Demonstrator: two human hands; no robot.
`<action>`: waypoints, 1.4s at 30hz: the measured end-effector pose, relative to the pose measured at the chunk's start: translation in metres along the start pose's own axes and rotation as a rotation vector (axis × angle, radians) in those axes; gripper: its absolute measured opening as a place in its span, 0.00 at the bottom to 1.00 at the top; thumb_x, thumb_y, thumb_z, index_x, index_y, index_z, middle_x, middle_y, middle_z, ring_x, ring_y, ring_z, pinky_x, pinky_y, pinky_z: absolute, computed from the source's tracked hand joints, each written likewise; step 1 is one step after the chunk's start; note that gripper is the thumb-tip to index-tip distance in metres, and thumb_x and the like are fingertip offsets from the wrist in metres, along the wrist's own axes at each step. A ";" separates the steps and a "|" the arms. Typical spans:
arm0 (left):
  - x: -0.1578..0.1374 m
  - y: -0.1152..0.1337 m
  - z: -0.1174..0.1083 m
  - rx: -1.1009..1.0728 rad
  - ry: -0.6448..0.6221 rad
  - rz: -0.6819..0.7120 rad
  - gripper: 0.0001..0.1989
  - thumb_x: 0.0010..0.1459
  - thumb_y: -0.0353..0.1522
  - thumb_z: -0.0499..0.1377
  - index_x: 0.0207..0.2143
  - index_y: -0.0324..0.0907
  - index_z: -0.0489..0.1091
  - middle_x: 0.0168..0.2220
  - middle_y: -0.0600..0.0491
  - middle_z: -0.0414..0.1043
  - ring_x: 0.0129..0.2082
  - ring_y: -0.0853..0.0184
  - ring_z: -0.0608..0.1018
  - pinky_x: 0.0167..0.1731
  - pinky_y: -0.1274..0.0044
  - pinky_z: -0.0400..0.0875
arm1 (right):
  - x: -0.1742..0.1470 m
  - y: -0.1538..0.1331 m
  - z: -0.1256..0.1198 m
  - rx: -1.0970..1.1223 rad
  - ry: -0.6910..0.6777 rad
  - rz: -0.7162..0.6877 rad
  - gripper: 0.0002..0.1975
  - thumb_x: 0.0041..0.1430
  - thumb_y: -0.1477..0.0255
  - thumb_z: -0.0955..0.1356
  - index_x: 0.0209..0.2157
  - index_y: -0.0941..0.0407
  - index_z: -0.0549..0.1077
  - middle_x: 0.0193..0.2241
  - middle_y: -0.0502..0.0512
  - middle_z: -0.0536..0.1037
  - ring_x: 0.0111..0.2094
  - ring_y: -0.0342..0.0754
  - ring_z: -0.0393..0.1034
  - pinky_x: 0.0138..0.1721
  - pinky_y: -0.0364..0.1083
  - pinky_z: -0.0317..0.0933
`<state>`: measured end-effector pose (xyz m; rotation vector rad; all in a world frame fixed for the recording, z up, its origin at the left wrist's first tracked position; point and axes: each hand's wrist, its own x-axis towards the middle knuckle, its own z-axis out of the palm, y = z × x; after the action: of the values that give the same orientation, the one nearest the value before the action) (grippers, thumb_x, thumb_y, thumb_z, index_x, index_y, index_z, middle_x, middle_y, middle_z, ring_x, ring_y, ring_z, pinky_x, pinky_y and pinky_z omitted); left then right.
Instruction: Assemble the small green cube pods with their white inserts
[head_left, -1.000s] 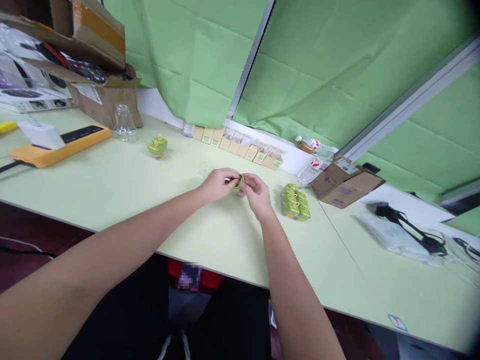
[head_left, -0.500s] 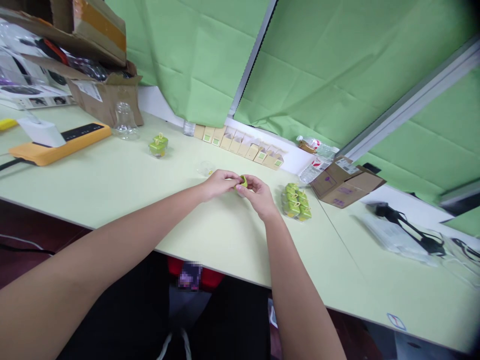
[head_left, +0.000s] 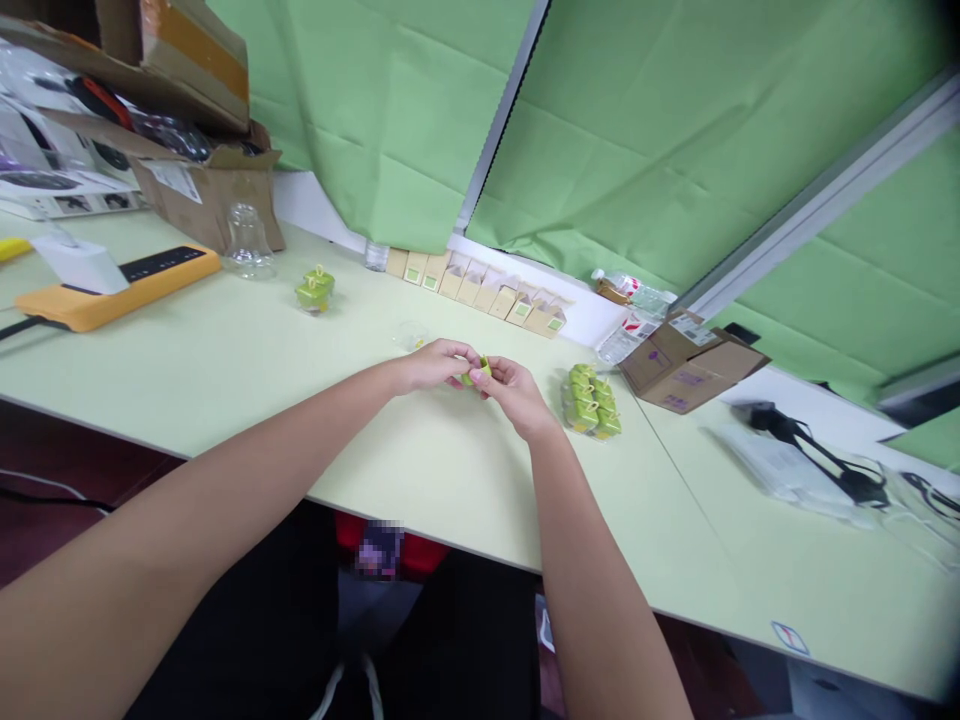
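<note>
My left hand (head_left: 442, 366) and my right hand (head_left: 514, 390) meet over the middle of the table. Between their fingertips is a small green piece (head_left: 477, 372), thin and folded-looking. Fingers cover much of it, so its full shape is hidden. Just behind my left hand lies a small clear piece (head_left: 411, 337) with a yellow spot. To the right of my right hand stands a tight group of small clear boxes with green tops and loops (head_left: 592, 402). Another such green-topped pair (head_left: 315, 289) sits farther left.
Several small cardboard boxes (head_left: 480, 287) line the wall. Plastic bottles (head_left: 630, 310) and an opened carton (head_left: 686, 365) are at back right. A clear bottle-shaped container (head_left: 249, 243), an orange power strip (head_left: 150, 283) and larger cartons (head_left: 206, 205) occupy the left. A black cable (head_left: 817, 455) lies right.
The green piece has tilted and shifted slightly left between my fingertips. Both hands have moved a little with it. The things on the table stay where they were.
</note>
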<state>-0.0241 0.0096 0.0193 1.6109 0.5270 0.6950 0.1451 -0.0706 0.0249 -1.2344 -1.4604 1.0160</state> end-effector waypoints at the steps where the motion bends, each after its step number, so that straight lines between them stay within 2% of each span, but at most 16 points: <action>1: -0.001 0.000 -0.004 0.068 -0.035 0.012 0.08 0.47 0.32 0.63 0.33 0.41 0.75 0.37 0.50 0.78 0.36 0.66 0.79 0.38 0.73 0.75 | 0.000 0.001 0.000 -0.007 -0.018 0.015 0.21 0.46 0.57 0.77 0.38 0.55 0.76 0.33 0.52 0.78 0.32 0.44 0.69 0.33 0.43 0.61; 5: -0.003 -0.002 -0.017 0.266 -0.187 0.074 0.12 0.45 0.31 0.64 0.36 0.42 0.77 0.34 0.51 0.79 0.34 0.67 0.79 0.37 0.75 0.73 | -0.001 0.003 0.002 -0.033 -0.095 0.071 0.20 0.45 0.60 0.77 0.39 0.55 0.77 0.36 0.53 0.80 0.34 0.45 0.71 0.35 0.43 0.62; 7: -0.005 -0.002 -0.018 0.288 -0.204 0.082 0.13 0.45 0.31 0.64 0.37 0.42 0.78 0.36 0.51 0.79 0.36 0.66 0.79 0.38 0.74 0.73 | -0.002 0.003 0.003 -0.039 -0.113 0.078 0.20 0.46 0.60 0.77 0.39 0.55 0.78 0.37 0.53 0.80 0.35 0.46 0.72 0.36 0.44 0.63; 15: -0.003 -0.005 -0.013 0.360 -0.115 0.201 0.05 0.47 0.31 0.62 0.30 0.41 0.77 0.48 0.48 0.74 0.45 0.63 0.77 0.47 0.71 0.71 | -0.001 0.002 0.003 -0.025 -0.090 0.065 0.17 0.46 0.61 0.77 0.37 0.54 0.78 0.35 0.51 0.80 0.34 0.45 0.72 0.36 0.44 0.63; 23: 0.002 -0.004 -0.010 0.247 -0.053 0.221 0.08 0.48 0.34 0.65 0.30 0.40 0.75 0.51 0.46 0.69 0.50 0.60 0.74 0.53 0.66 0.68 | -0.003 -0.007 -0.003 -0.085 -0.079 0.032 0.20 0.48 0.59 0.76 0.39 0.56 0.76 0.35 0.53 0.78 0.34 0.45 0.70 0.33 0.43 0.63; 26: 0.003 0.001 -0.015 0.105 0.051 0.197 0.11 0.49 0.37 0.66 0.29 0.38 0.74 0.53 0.45 0.69 0.51 0.59 0.73 0.56 0.63 0.65 | -0.003 -0.007 -0.009 -0.101 -0.021 0.040 0.20 0.47 0.58 0.76 0.38 0.56 0.75 0.34 0.54 0.78 0.33 0.46 0.70 0.33 0.44 0.64; 28: 0.003 0.003 -0.019 -0.042 0.146 0.165 0.13 0.50 0.39 0.66 0.31 0.38 0.72 0.53 0.43 0.71 0.50 0.60 0.74 0.55 0.62 0.66 | -0.001 -0.004 -0.012 -0.092 0.096 0.031 0.21 0.46 0.57 0.76 0.38 0.56 0.74 0.33 0.54 0.77 0.32 0.46 0.70 0.33 0.45 0.65; 30: 0.004 0.004 -0.021 -0.163 0.227 0.143 0.15 0.51 0.40 0.66 0.32 0.38 0.69 0.51 0.43 0.73 0.47 0.62 0.76 0.52 0.62 0.67 | 0.002 0.001 -0.014 -0.082 0.236 -0.012 0.25 0.46 0.56 0.75 0.42 0.55 0.73 0.34 0.53 0.77 0.32 0.46 0.70 0.33 0.46 0.66; 32: 0.004 0.003 -0.019 -0.220 0.269 0.126 0.15 0.52 0.39 0.66 0.32 0.38 0.66 0.49 0.43 0.75 0.43 0.64 0.78 0.50 0.63 0.69 | 0.006 0.005 -0.015 -0.116 0.346 -0.081 0.27 0.48 0.55 0.74 0.47 0.53 0.71 0.34 0.53 0.77 0.33 0.46 0.70 0.34 0.46 0.66; 34: 0.005 0.001 -0.015 -0.238 0.270 0.108 0.14 0.53 0.37 0.66 0.31 0.39 0.63 0.47 0.44 0.75 0.42 0.64 0.78 0.49 0.64 0.70 | 0.008 0.008 -0.015 -0.199 0.410 -0.147 0.24 0.50 0.55 0.72 0.45 0.54 0.71 0.35 0.53 0.77 0.34 0.47 0.70 0.35 0.46 0.65; 37: 0.007 -0.005 -0.008 -0.219 0.272 0.110 0.12 0.56 0.34 0.63 0.32 0.39 0.62 0.44 0.45 0.76 0.38 0.66 0.79 0.45 0.66 0.72 | 0.007 0.011 -0.012 -0.320 0.440 -0.185 0.19 0.51 0.56 0.72 0.38 0.54 0.70 0.36 0.54 0.77 0.36 0.47 0.70 0.35 0.45 0.63; 42: 0.012 -0.013 -0.006 -0.145 0.373 0.164 0.09 0.57 0.30 0.61 0.34 0.40 0.60 0.38 0.50 0.76 0.30 0.73 0.76 0.39 0.71 0.73 | 0.004 0.015 -0.003 -0.601 0.359 -0.192 0.16 0.49 0.57 0.73 0.31 0.53 0.69 0.36 0.52 0.77 0.39 0.50 0.69 0.41 0.48 0.62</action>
<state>-0.0194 0.0243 0.0085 1.4039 0.6011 1.1440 0.1509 -0.0646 0.0117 -1.5579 -1.6031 0.1985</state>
